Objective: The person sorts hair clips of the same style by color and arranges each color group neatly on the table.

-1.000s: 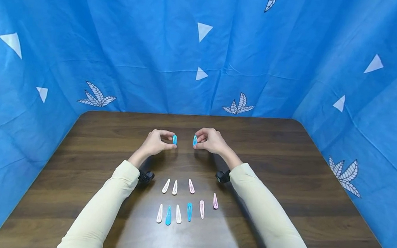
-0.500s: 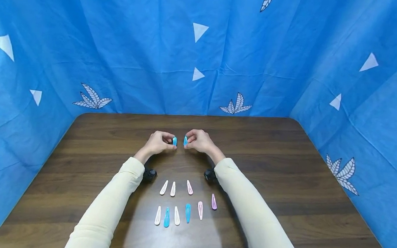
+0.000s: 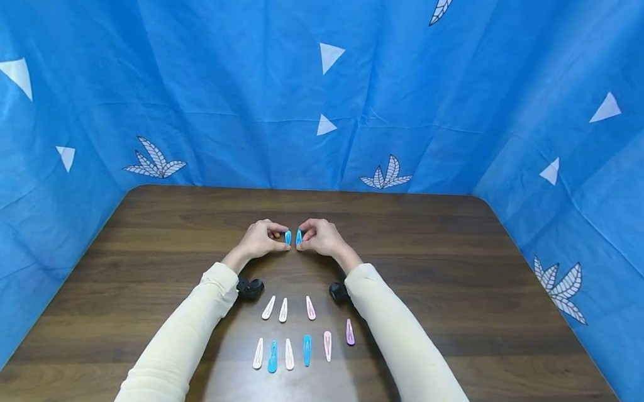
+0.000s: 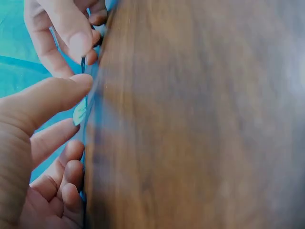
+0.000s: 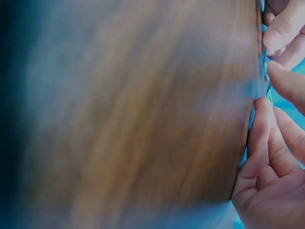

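My left hand [image 3: 261, 238] pinches a blue snap hair clip [image 3: 287, 238] between thumb and fingers over the far half of the table. Close beside it, my right hand [image 3: 322, 237] pinches a second blue hair clip [image 3: 299, 237]. Both clips stand upright, a narrow gap apart in the head view. The left wrist view shows one clip [image 4: 80, 112] edge-on behind the left thumb. In the right wrist view, fingers hide most of the clips. Nearer the body lie two more blue hair clips [image 3: 307, 350], several white clips [image 3: 283, 310] and several pink ones [image 3: 327, 346].
The dark wooden table [image 3: 463, 288] reaches back to a blue curtain [image 3: 242, 62] with white triangles and leaf prints. The curtain also runs along both sides. Black wrist cameras [image 3: 249, 289] sit under the wrists, close to the far row of clips.
The right hand has moved left with its blue hair clip, bringing it close to the left hand's clip. The left hand has shifted slightly right. The clips on the table lie as before.
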### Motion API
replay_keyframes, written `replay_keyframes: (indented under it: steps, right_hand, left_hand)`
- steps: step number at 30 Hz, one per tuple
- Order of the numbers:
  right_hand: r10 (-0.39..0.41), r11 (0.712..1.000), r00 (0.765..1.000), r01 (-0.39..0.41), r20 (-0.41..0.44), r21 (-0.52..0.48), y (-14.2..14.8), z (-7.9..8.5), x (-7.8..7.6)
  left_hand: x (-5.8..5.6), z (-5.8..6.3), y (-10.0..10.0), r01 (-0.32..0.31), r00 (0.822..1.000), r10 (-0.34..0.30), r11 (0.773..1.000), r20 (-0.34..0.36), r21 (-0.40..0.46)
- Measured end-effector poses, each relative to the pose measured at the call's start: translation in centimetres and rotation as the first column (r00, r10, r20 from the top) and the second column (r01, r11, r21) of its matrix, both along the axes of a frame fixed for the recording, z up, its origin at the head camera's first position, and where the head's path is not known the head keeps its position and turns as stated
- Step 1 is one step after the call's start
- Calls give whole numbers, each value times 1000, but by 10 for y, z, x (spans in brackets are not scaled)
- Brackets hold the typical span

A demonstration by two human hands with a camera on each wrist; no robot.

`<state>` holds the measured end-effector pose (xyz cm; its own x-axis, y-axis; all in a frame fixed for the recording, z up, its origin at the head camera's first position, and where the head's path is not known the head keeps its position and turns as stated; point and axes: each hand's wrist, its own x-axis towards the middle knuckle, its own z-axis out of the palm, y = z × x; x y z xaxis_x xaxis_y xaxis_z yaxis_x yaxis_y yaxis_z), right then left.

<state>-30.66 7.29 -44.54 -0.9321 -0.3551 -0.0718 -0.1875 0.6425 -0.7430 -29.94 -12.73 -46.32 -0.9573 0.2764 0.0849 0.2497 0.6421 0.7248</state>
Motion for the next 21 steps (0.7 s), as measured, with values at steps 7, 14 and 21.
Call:
replay_keyframes:
  steps: [7, 14, 21]
  right_hand:
    - [3, 999, 1000, -1, -22, 53, -3, -1, 1]
    - [15, 996, 999, -12, -39, 85, -5, -3, 0]
    - [24, 995, 999, -20, -42, 95, -6, -4, -2]
  left_hand:
    - [-2, -4, 0, 24, 1000, -24, 999, -15, -29]
    - [-2, -4, -2, 21, 1000, -22, 999, -21, -37]
    - [-1, -5, -2, 26, 999, -27, 999, -39, -27]
